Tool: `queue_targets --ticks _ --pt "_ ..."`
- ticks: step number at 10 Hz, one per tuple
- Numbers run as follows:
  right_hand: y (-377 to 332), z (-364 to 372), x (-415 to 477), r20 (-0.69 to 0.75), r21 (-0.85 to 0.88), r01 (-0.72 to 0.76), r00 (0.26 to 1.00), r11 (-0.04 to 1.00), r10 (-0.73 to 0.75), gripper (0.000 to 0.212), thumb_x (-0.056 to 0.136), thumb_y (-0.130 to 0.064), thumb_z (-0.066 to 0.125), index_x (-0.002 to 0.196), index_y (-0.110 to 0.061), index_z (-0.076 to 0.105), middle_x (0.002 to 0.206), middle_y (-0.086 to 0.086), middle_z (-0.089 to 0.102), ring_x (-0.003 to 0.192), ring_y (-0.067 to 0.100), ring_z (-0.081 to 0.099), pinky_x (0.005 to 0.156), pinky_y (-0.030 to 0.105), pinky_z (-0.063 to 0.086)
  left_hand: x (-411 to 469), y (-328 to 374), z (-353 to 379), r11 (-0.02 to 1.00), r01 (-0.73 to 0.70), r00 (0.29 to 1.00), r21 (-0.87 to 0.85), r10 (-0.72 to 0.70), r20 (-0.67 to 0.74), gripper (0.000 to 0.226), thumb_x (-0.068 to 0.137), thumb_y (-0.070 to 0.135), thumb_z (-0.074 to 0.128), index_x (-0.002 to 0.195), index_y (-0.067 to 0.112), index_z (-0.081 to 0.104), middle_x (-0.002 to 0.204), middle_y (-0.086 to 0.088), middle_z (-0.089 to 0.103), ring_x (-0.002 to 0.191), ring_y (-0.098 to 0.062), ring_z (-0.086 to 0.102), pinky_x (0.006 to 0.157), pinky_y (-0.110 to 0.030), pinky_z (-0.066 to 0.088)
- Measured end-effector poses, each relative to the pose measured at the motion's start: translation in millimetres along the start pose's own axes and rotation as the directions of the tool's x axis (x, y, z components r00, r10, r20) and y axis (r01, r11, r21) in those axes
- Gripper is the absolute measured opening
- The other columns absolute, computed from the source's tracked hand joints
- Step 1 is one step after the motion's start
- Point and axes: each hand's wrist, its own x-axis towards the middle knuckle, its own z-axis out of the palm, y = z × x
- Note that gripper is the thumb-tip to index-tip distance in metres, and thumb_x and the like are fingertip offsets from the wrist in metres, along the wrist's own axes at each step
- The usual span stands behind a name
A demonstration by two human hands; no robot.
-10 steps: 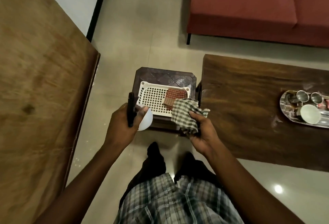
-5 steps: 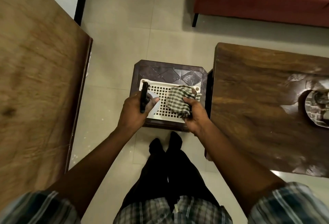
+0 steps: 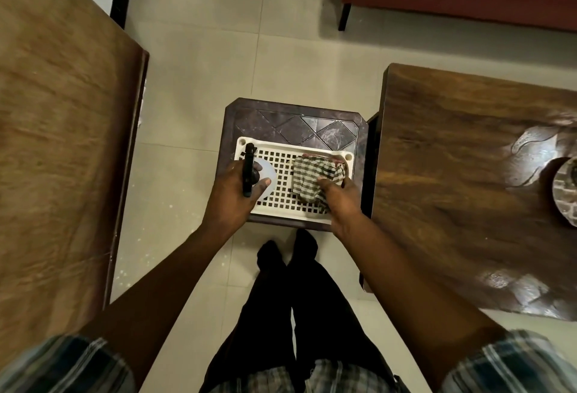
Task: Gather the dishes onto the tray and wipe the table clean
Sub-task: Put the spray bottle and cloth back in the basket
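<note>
Over the white basket (image 3: 296,146) | left hand (image 3: 232,197) grips spray bottle (image 3: 249,168) | right hand (image 3: 338,202) clutches checked cloth (image 3: 312,177)

The person wears a short-sleeved plaid shirt (image 3: 515,364), black trousers (image 3: 299,292) and dark socks (image 3: 304,238).

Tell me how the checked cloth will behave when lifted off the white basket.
The cloth is bunched in soft folds in the right hand, so it will probably hang limp and droop. It looks thin, so it is likely light. Its loose edges might catch slightly on the basket grid.
</note>
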Motion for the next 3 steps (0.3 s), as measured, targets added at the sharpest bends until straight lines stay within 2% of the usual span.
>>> queue_targets --ticks 1,2,3 --pt "-3.3 -8.8 -9.2 -0.056 -0.094 0.087 0.994 0.992 -0.092 0.055 0.092 -0.01 0.077 0.143 -0.016 0.057 0.121 0.003 0.074 0.1 0.021 0.075 0.083 0.035 0.064 -2.7 -0.6 -6.0 0.999 -0.007 1.0 0.047 0.006 0.021 0.038 0.098 0.009 0.075 0.135 0.013 0.066 0.123 -0.006 0.07 0.097 -0.014 0.064 0.089 -0.023 0.049" --pt "-5.8 -22.8 -26.4 -0.079 -0.308 0.165 0.977 0.937 -0.198 0.059 0.088 -0.019 0.079 0.143 -0.021 0.058 0.117 0.0 0.074 0.096 0.017 0.073 0.082 0.035 0.062 -11.9 -0.7 -20.6 0.989 -0.018 1.0 0.147 0.016 0.014 0.054 0.092 -0.009 0.061 0.141 0.014 0.06 0.133 -0.005 0.068 0.105 -0.026 0.068 0.092 -0.026 0.047" --pt "-8.1 -31.0 -39.4 -0.042 -0.341 0.206 0.971 0.917 -0.234 0.05 0.092 -0.02 0.075 0.141 -0.019 0.062 0.117 0.001 0.075 0.089 0.011 0.071 0.074 0.03 0.058 -17.9 1.6 -33.3 0.984 0.01 0.998 0.18 0.001 -0.062 0.057 0.092 -0.007 0.056 0.145 0.016 0.057 0.141 -0.007 0.066 0.117 -0.03 0.068 0.099 -0.032 0.051"
